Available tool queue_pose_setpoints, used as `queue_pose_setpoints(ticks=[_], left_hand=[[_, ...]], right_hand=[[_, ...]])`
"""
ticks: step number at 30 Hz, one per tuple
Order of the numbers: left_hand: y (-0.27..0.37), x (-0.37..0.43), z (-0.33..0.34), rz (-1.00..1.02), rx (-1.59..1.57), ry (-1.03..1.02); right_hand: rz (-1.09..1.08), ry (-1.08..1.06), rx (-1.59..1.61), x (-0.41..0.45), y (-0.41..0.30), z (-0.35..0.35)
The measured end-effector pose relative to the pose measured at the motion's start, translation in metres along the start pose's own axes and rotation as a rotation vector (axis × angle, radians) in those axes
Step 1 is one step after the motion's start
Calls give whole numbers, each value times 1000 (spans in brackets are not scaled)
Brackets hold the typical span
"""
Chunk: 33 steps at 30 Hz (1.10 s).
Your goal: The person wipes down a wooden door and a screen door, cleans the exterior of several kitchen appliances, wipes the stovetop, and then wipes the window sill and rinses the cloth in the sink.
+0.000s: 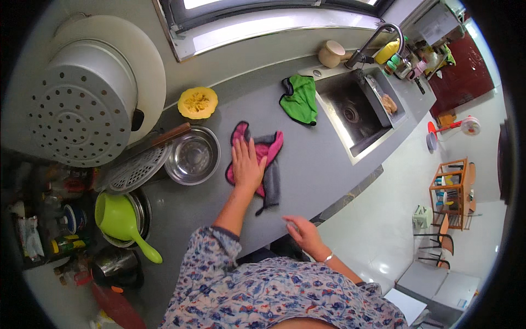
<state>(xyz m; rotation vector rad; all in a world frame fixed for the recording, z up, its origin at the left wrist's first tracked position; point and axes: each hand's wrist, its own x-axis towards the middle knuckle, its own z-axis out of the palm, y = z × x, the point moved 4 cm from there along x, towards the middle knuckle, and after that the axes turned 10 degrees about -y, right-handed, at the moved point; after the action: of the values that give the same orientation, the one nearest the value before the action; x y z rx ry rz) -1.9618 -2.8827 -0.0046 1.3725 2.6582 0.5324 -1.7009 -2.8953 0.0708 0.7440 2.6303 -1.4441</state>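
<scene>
My left hand [248, 167] lies palm down on a pink and grey cleaning cloth [271, 181] with dark edging, on the grey countertop [230, 234]. Its fingers are stretched flat and the thumb stands out to the side; the cloth is rumpled around it. My right hand [306, 235], with a bracelet at the wrist, hovers by the counter's front edge, fingers loosely bent and holding nothing. A second cloth, green with dark edging [302, 100], rests beside the sink [349, 113]. Left of my left hand stands a stainless steel bowl [193, 155].
A cut pumpkin half [197, 103] sits near the wall. At left are a perforated steamer pot [82, 111], a perforated steamer tray [137, 172] and a green ladle [117, 216]. A faucet [361, 55] and wooden-toned pot [331, 53] stand behind the sink.
</scene>
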Motion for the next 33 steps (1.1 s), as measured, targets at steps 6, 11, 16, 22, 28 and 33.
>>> queue_pose_setpoints(ticks=[6,11,16,22,28,33], left_hand=[[3,-1,5,-84,39,30],[-36,74,-1,-189,160,135],[-31,139,2,-290,172,164],[-17,131,3,-313,148,192],[62,16,19,-138,42,111],[76,-50,17,-75,-144,139]], right_hand=[[-129,164,-484,55,51,-66],[-86,113,-587,85,90,-88],[-56,82,-717,78,117,-78],[-105,67,-702,81,116,-78],[-111,124,-731,80,131,-81],[-133,123,-717,80,123,-80]])
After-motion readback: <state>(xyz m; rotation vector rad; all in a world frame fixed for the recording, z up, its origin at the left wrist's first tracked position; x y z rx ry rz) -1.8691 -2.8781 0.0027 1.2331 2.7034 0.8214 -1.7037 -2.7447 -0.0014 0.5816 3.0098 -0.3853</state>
